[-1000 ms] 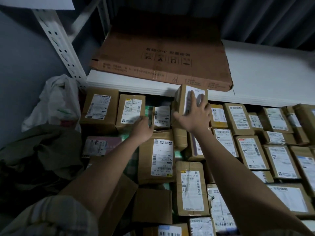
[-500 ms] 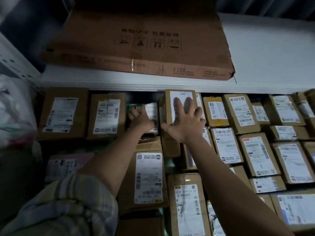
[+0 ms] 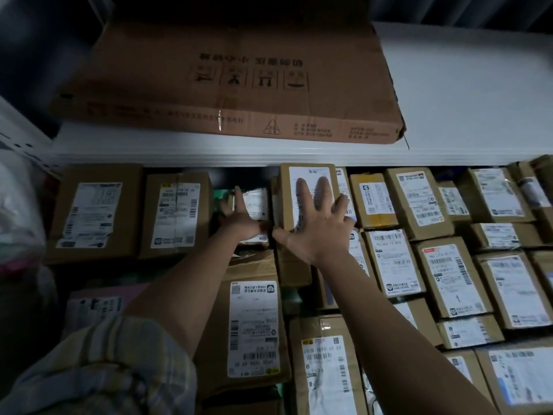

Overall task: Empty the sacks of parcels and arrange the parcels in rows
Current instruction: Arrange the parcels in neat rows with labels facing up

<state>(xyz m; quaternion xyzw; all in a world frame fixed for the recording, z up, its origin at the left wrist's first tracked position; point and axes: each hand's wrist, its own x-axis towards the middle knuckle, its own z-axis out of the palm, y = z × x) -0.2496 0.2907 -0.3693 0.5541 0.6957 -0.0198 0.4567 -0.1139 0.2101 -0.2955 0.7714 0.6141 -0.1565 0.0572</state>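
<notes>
Brown cardboard parcels with white labels lie in rows under a white shelf (image 3: 299, 154). My right hand (image 3: 317, 226) lies flat with spread, straight fingers on the label of an upright brown box (image 3: 308, 178) in the back row. Its thumb reaches to the box's lower left corner. My left hand (image 3: 244, 218) is just left of it, fingers stretched against a small white-labelled parcel (image 3: 257, 199) wedged in a gap. Two bigger boxes (image 3: 95, 211) stand left of that gap. A long parcel (image 3: 254, 327) lies under my left forearm.
A large flat cardboard carton (image 3: 233, 79) lies on the shelf above the parcels. A white sack (image 3: 18, 217) bulges at the left edge. Ordered rows of parcels (image 3: 449, 250) fill the right side. A pink parcel (image 3: 95, 304) sits low on the left.
My head and both hands have moved forward under the shelf. The right hand pushed its box back into the rear row, and the left hand shifted from the left box to the small parcel.
</notes>
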